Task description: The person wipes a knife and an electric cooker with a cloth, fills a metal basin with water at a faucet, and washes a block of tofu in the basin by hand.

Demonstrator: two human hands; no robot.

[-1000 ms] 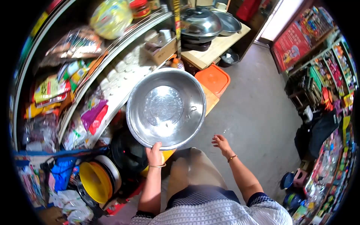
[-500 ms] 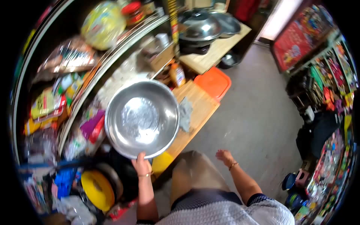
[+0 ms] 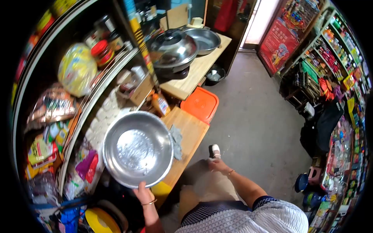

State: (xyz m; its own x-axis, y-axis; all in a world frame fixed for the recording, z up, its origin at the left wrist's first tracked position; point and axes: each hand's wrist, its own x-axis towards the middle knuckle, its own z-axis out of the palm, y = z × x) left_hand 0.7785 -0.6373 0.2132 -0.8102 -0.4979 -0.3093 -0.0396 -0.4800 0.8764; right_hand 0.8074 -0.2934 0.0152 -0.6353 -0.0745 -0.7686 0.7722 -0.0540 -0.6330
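Note:
A large steel basin [image 3: 138, 149], with its inside facing up, is held at its near rim by my left hand [image 3: 143, 194], the thumb over the edge. It hangs over the left part of the wooden table [image 3: 192, 134]. My right hand [image 3: 219, 166] is above my legs, away from the basin; its fingers are too blurred to make out. A grey cloth [image 3: 176, 141] lies on the table just right of the basin. Behind it stands an orange bottle [image 3: 160, 105].
A lidded pan [image 3: 173, 50] and a steel bowl [image 3: 204, 40] stand on the farther table. An orange-lidded box [image 3: 200, 104] is beside the wooden table. Crowded shelves [image 3: 97, 85] line the left; shelves of goods [image 3: 330, 50] stand at the right.
The basin in my left hand has moved left and down, uncovering the wooden table and cloth. My right hand has moved left and down. The view has shifted, and a shoe now shows.

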